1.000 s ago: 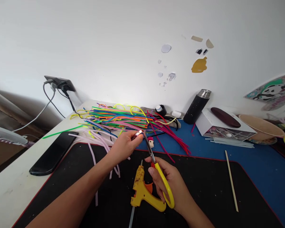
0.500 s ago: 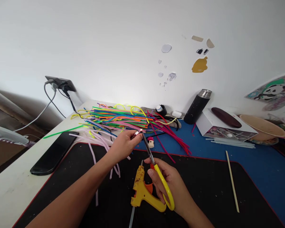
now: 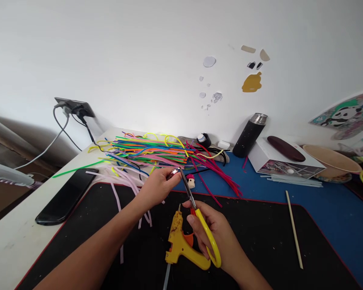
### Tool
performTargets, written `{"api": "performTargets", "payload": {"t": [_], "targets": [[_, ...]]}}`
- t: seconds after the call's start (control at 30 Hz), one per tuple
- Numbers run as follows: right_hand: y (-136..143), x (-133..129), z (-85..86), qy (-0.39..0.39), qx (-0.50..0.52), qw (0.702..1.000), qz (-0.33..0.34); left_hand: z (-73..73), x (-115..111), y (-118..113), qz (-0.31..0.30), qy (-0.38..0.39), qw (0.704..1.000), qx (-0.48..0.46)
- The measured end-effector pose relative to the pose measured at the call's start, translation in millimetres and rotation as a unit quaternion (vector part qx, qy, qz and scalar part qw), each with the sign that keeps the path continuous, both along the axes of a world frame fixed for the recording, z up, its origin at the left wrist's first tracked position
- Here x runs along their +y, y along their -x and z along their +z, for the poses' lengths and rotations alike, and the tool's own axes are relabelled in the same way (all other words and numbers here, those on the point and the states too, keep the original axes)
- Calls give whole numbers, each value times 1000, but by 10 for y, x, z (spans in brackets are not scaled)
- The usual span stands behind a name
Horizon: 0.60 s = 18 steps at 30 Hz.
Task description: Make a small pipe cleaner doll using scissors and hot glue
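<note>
My left hand is closed round a small dark-red thing with a shiny metal end, which looks like a lighter. Yellow-handled scissors are in my right hand, their blades together and slanting up to the left. The blade tips meet the lighter's metal end or lie just beside it; I cannot tell which. Below the blades, a yellow glue gun with an orange trigger lies on the black mat. Behind the blades stands a small white piece with a pink top.
Many coloured pipe cleaners are heaped along the wall, pale pink ones nearer. A black phone lies at left. To the right are a black flask, a white box, a bowl and a thin stick.
The bright glow at the metal end by the scissor tips has dimmed. The whole view has shifted slightly; both hands keep nearly the same pose and grip.
</note>
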State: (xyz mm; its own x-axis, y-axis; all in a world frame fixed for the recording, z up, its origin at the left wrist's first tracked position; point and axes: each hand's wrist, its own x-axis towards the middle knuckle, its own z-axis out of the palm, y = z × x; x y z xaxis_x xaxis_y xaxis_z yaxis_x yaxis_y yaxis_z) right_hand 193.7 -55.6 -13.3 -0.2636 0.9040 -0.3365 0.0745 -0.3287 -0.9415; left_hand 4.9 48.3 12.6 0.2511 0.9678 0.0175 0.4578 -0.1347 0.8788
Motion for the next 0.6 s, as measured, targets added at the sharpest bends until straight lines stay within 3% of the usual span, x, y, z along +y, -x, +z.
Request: {"api": "performTargets", "payload": {"t": [0.17,0.4,0.6], "targets": [[2,3,-9,-3,0,1000,-3,-35,15,5,3,2,1000,-12],[1,2,1,-3,9,1000,-4,-109,76,57,54,17,995,-76],[6,6,17,4,13,1000,-7,-126,79,63,39,0,998,-58]]}}
